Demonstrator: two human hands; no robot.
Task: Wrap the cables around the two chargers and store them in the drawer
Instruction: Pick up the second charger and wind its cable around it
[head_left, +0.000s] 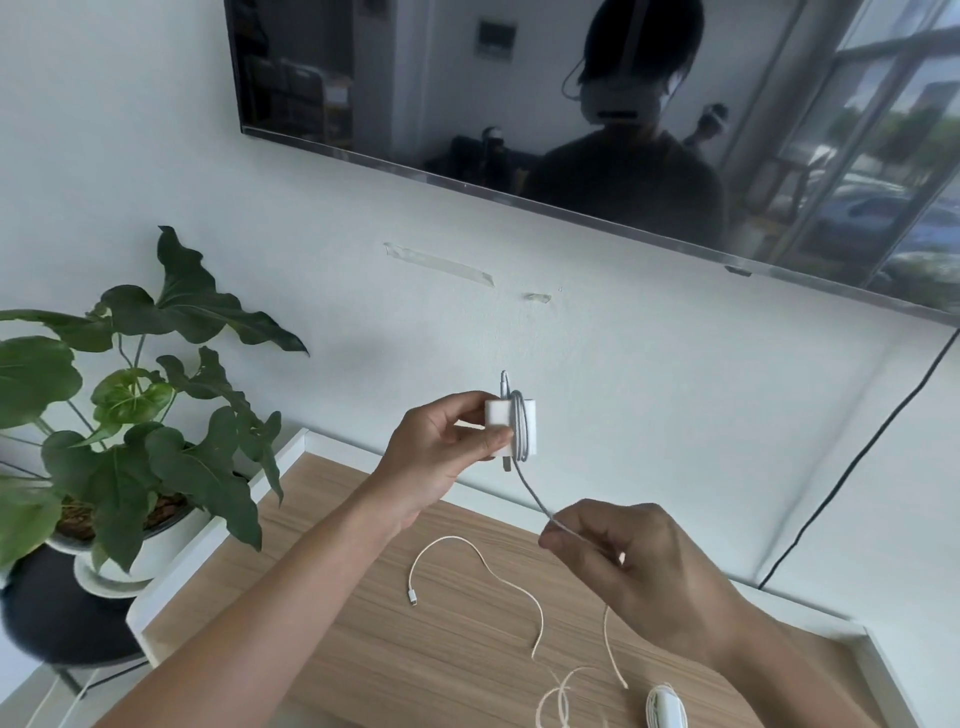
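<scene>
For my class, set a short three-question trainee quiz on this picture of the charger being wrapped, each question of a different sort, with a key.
1. True or false: the left hand holds the white charger up above the wooden tabletop.
2. Multiple choice: the right hand pinches A) the plant, B) the cable leading from the charger, C) the second charger.
3. Fill the gap: the loose cable end lies on the ____.

Key: 1 true. 2 B. 3 tabletop.
</scene>
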